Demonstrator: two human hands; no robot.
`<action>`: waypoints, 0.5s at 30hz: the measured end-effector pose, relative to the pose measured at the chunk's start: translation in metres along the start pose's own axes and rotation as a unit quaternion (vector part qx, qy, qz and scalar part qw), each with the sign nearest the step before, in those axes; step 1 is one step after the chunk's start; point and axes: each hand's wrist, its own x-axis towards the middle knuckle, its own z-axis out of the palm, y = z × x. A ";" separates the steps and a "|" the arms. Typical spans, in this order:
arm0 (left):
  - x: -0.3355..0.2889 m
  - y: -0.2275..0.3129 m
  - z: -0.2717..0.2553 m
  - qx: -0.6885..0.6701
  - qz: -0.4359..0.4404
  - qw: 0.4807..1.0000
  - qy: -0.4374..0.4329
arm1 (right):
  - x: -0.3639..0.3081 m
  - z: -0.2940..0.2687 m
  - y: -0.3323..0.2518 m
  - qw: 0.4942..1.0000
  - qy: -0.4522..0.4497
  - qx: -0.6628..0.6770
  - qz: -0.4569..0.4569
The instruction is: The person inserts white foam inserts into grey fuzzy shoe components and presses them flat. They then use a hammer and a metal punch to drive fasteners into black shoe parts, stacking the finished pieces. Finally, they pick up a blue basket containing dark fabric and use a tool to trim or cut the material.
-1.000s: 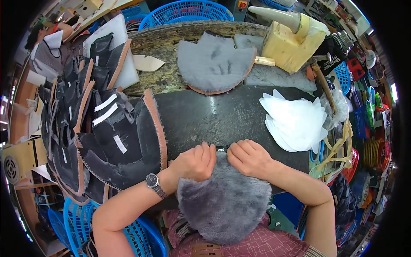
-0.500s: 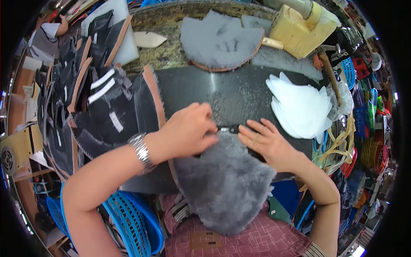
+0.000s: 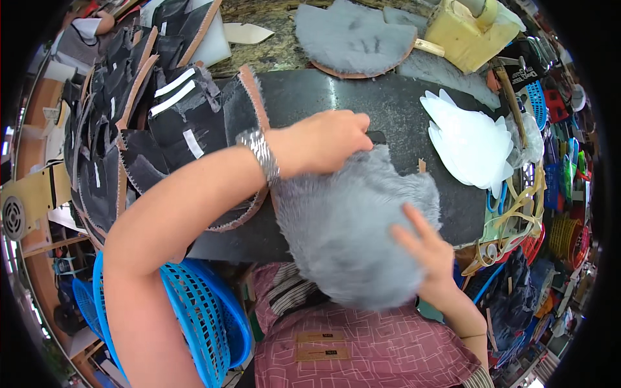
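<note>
A grey fur piece (image 3: 349,226) lies at the front of the dark work surface, pile side up, with its lower end hanging over the near edge. My left hand (image 3: 330,139) is closed at its upper edge, fingertips curled under and partly hidden; a small dark tab shows beside them. On the right side of the fur rests my right hand (image 3: 424,252), smeared by motion, its fingers stretched out and apart. To the left are black backed pieces (image 3: 174,129) with white strips and tan edging.
Another grey fur piece (image 3: 356,39) lies at the back, next to a yellow block-like container (image 3: 469,39). White leaf-shaped sheets (image 3: 466,142) are stacked on the right, near blue-handled scissors (image 3: 498,199). Blue baskets (image 3: 194,310) stand below at the left.
My left hand has moved up and right to the fur's upper edge. My right hand has dropped from the top edge to the fur's right side. The view has shifted slightly.
</note>
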 end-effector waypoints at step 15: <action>-0.025 0.073 0.037 0.097 -0.175 0.976 0.079 | -0.012 0.031 0.015 0.994 -0.097 -0.046 -0.034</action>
